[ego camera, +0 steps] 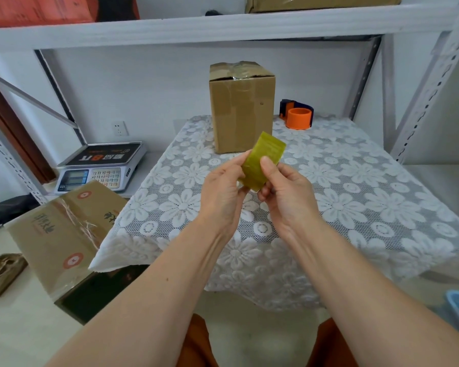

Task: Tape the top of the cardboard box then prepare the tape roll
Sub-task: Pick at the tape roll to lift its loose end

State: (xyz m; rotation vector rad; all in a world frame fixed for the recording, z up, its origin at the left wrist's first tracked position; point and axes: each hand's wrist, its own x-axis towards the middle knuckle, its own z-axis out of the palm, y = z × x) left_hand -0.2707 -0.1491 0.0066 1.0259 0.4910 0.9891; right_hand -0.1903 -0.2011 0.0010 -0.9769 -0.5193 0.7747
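cardboard box: taped shut | both hands' fingers: tape roll

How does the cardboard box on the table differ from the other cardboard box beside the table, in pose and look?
The cardboard box on the table stands upright on the lace cloth; the box beside the table lies tilted, lower down. The box on the table is plain brown with clear tape over its top; the box beside the table carries printed characters and round orange marks, and shows torn fibres along its seam. Both are brown cardboard, and neither is touched by a hand.
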